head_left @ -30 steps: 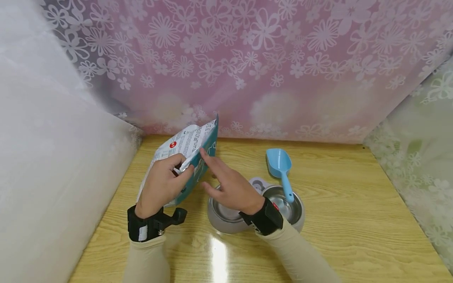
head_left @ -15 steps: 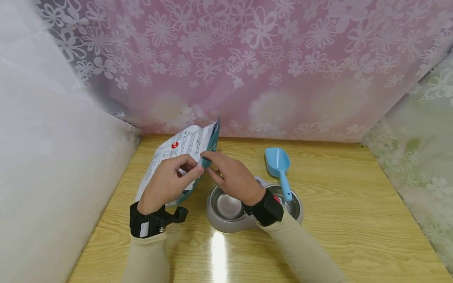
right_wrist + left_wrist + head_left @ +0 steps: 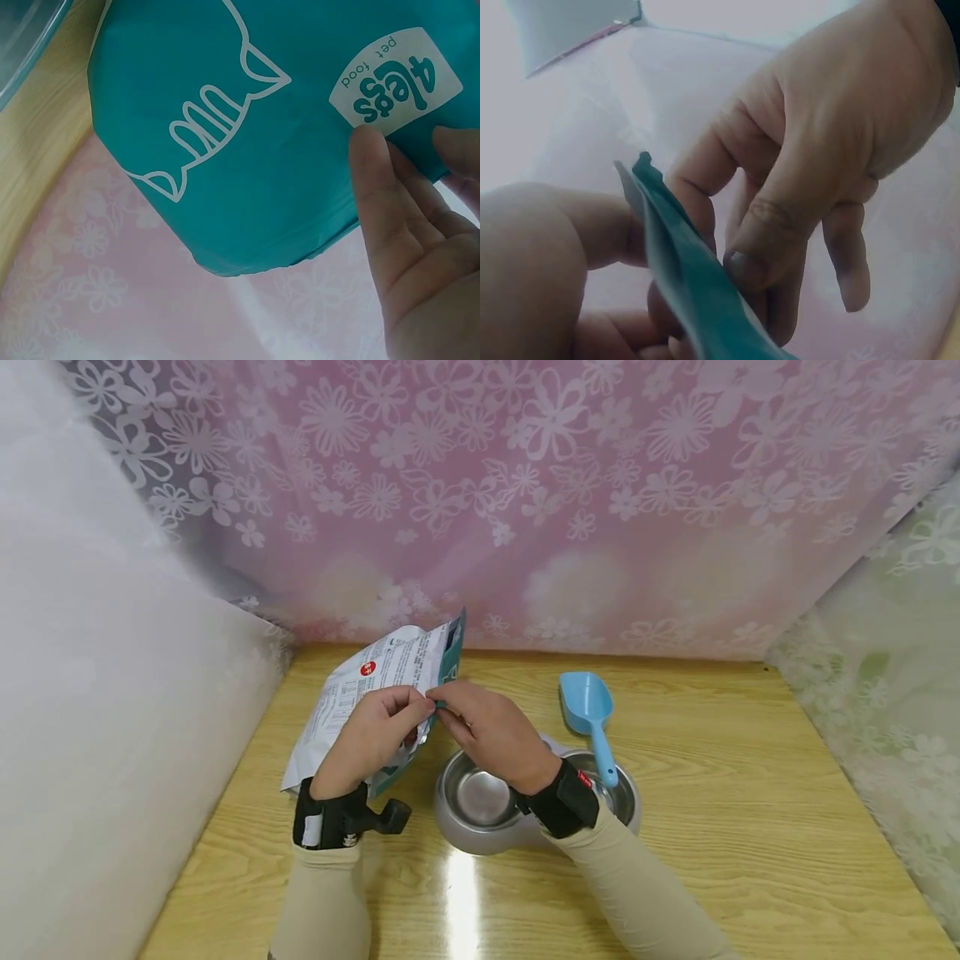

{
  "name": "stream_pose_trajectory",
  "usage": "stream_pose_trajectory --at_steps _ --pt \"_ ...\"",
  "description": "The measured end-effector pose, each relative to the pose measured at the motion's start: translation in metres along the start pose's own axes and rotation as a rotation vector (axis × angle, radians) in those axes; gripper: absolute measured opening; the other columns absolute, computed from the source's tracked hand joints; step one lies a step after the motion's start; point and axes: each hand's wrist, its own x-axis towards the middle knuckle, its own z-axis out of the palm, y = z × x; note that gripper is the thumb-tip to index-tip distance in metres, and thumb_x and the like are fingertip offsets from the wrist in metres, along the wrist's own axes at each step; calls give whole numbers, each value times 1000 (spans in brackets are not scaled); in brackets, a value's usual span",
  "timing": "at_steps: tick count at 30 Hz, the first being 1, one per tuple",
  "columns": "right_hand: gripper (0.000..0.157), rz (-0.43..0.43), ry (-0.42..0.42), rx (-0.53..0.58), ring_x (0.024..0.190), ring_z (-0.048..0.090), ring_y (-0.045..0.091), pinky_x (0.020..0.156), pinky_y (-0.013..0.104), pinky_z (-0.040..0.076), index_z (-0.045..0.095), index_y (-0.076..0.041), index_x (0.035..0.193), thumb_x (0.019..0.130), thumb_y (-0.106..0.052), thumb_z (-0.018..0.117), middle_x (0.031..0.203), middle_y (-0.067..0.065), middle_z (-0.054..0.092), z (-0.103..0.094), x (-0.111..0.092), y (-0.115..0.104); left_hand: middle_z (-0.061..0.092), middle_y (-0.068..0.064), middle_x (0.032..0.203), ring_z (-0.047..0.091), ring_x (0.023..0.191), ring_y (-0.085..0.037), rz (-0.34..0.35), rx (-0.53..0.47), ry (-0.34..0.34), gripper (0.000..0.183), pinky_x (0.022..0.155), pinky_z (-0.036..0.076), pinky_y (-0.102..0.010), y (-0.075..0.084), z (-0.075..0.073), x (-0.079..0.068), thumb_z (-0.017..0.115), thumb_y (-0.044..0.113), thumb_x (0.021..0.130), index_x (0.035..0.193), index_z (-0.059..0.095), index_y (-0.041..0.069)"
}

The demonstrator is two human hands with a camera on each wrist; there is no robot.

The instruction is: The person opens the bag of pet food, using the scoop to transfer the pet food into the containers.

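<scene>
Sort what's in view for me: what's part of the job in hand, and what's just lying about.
In the job:
- pet food bag
- left hand and right hand, both pinching its edge

Lying about, not held:
- blue scoop, its handle over the double bowl
- double bowl, on the table; both may well serve later
</scene>
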Motion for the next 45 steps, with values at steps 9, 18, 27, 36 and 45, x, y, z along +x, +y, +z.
stream_pose_trajectory --at_steps 9,18,27,36,45 --pt "35 20 -12 -14 89 55 7 73 21 42 55 -8 130 95 -11 60 116 2 60 3 1 -5 43 -11 60 36 46 -20 34 -60 -14 35 41 25 -28 0 -4 -4 50 28 100 74 51 4" --pt "27 42 -15 35 89 62 9 72 17 46 54 -6 120 94 -8 61 114 5 62 9 1 -8 39 -9 58 39 46 -22 127 -29 113 30 41 29 -29 6 -3 -7 48 18 101 73 50 7" --pt "8 12 14 -8 71 43 6 62 22 34 54 -11 103 96 -10 58 84 -6 47 14 0 -8 42 -8 57 45 47 -23 174 -3 103 29 41 33 -30 2 -6 -6 48 18 100 72 50 10" --pt "10 44 28 -28 72 44 6 62 21 35 56 -10 106 97 -9 57 85 -5 49 18 0 -12 38 -8 55 38 44 -17 171 36 147 28 40 27 -28 17 -8 -15 49 9 99 71 50 8" --pt "7 6 29 -58 70 42 7 61 22 33 55 -11 102 96 -8 57 84 -4 48 19 -1 -11 36 -6 55 34 44 -13 168 60 206 27 42 24 -25 21 -9 -18 52 4 94 67 50 7"
